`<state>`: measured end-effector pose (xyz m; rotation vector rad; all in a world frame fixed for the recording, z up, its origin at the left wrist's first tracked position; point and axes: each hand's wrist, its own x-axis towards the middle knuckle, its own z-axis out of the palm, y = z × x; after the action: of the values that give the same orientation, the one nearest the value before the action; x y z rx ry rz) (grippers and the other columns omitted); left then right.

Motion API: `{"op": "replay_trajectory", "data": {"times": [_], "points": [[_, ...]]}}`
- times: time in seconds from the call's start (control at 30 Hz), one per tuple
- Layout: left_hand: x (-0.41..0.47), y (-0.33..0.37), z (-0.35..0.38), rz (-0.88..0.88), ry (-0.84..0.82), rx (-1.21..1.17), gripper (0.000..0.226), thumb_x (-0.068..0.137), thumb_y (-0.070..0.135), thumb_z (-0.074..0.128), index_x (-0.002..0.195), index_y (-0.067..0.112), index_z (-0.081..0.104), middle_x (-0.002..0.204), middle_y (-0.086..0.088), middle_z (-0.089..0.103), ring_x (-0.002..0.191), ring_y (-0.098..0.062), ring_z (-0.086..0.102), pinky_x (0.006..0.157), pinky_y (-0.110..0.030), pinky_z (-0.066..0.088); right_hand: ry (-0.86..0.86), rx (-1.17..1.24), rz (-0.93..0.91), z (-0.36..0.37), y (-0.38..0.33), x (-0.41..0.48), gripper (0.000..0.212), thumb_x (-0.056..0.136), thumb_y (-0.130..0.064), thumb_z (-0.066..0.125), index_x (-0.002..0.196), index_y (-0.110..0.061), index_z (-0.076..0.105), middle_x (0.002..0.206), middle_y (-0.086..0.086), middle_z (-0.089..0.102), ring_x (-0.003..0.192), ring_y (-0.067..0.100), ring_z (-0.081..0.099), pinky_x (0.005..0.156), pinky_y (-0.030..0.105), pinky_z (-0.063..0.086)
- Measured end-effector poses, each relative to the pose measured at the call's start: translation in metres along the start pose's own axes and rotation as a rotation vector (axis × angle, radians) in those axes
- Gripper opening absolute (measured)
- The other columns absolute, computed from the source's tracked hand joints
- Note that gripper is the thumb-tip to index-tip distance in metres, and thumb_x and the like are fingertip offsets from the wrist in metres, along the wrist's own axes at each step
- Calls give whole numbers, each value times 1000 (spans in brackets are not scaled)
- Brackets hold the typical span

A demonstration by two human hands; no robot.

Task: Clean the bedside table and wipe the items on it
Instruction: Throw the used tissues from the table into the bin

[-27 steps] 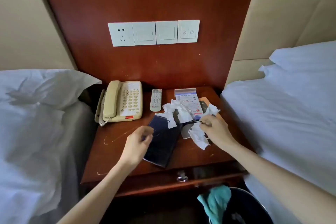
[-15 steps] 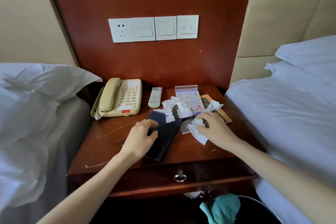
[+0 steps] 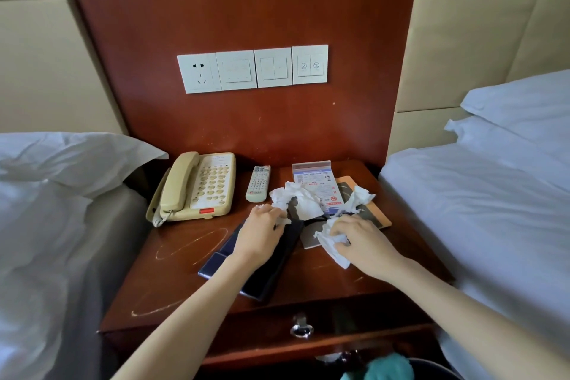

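Observation:
On the wooden bedside table (image 3: 191, 281) lie a beige telephone (image 3: 197, 187), a white remote (image 3: 258, 183), a printed card (image 3: 317, 182) and a dark folder (image 3: 265, 274). Crumpled white tissues (image 3: 303, 199) are strewn over the card and folder. My left hand (image 3: 262, 233) rests on the folder, its fingers pinching a small tissue scrap (image 3: 282, 220) at the folder's far end. My right hand (image 3: 361, 241) is closed on a wad of white tissue (image 3: 331, 244), just right of the folder. A tan booklet (image 3: 374, 214) lies partly under the tissues.
White-sheeted beds flank the table, the left bed (image 3: 55, 225) and the right bed (image 3: 481, 210). A socket and switch panel (image 3: 253, 68) is on the wooden wall. Below the drawer handle (image 3: 301, 329) stands a dark bin (image 3: 431, 372) holding a teal cloth (image 3: 388, 369).
My left hand slid forward along the folder to the tissue scrap at its far end. My right hand stayed by the folder, still clutching its wad. The camera moved closer.

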<state>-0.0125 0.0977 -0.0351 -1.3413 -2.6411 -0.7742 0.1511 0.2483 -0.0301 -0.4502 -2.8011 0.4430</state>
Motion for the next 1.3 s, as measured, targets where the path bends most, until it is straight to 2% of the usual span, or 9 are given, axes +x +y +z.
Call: {"op": "replay_trajectory", "data": {"times": [0.17,0.53,0.63,0.7,0.83,0.9,1.0,1.13,1.3], "points": [[1,1,0,-16,69,8,18,90,9,53,97,16,68,103,1,63,102,-19,52,74,-27,42,38,-18,-12,2,0,0,29,95,-15,52,121,-13,62,128,1,57,117,17,50,97,27,40],[-23,8,-16,0,118,-91,13,83,3,58,86,12,66,92,-1,61,87,-19,55,74,-36,50,160,-77,-17,7,-7,-3,23,94,-13,54,112,-16,67,122,0,62,116,16,50,93,23,33],[-31,13,-23,36,135,-140,15,83,0,60,82,14,65,89,-1,59,80,-16,56,68,-21,46,214,-59,-10,4,-10,-7,18,91,-10,55,103,-13,68,111,2,65,108,17,52,88,23,32],[-37,19,-28,61,154,-178,17,81,-1,62,81,15,66,87,0,59,76,-14,56,65,-13,42,262,4,4,1,-14,-10,13,89,-7,56,96,-10,67,101,3,66,101,19,54,83,23,35],[-49,39,-33,107,223,-249,16,79,-2,67,78,14,66,81,3,60,71,-7,56,66,-15,46,360,278,38,-10,-23,-21,8,88,-2,58,87,-7,63,84,-5,60,84,16,56,68,23,49],[-56,54,-33,136,264,-288,19,78,-2,68,75,16,64,77,8,58,69,-4,56,64,-12,45,451,373,47,-18,-26,-30,16,86,2,57,78,-12,60,73,-16,50,71,7,51,58,10,40],[-67,80,-30,175,288,-331,20,75,-3,67,73,16,64,75,8,58,72,-6,56,63,-7,40,541,451,77,-27,-26,-49,23,81,7,57,73,-14,59,71,-13,49,61,2,48,56,5,36],[-83,109,-20,228,233,-382,16,74,-2,67,75,13,66,77,3,62,70,-9,57,65,-10,43,524,458,78,-32,-11,-82,18,77,12,58,74,-4,64,77,-9,56,70,2,53,60,7,38],[-99,137,-5,240,148,-484,16,75,-2,67,76,14,65,80,3,64,74,-8,58,67,-14,47,433,492,129,-45,12,-121,25,72,12,58,72,-13,63,70,-10,58,62,-1,53,55,7,35]]}}
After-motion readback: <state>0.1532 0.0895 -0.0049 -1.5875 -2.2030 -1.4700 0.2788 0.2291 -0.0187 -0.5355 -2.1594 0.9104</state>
